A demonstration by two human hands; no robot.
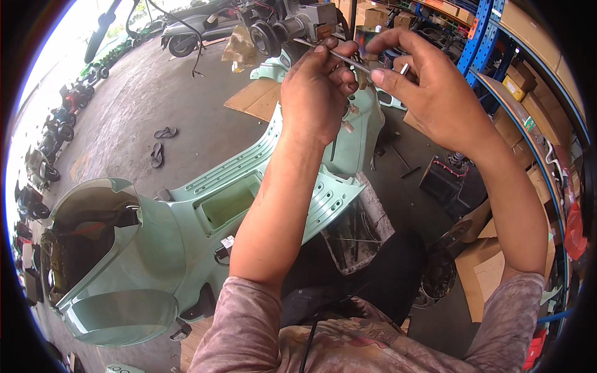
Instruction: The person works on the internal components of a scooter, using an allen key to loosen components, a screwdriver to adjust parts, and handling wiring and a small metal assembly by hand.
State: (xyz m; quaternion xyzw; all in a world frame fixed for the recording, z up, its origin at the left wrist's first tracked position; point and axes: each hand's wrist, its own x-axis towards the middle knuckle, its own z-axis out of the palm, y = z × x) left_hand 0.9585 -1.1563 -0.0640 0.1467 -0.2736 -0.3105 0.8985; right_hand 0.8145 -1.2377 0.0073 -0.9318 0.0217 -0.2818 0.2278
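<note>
My left hand (314,87) is raised at the top middle, its fingers closed round a thin metal rod (349,61). My right hand (429,87) is beside it, the thumb at the rod's right end and the index finger arched above. A short bright metal piece (405,69) shows behind the right thumb; I cannot tell whether it is the rod's bent end. Just beyond the left fingers is a metal assembly with a dark round part (266,38). Below my forearms lies a mint-green scooter body (155,242) with a ribbed footboard and an open rectangular recess.
Blue shelving (479,43) with cardboard boxes lines the right side. A flattened cardboard sheet (254,99) and a pair of sandals (158,155) lie on the concrete floor. A black box-shaped part (457,186) and an open carton (482,273) are at my right. Scooters (65,130) stand far left.
</note>
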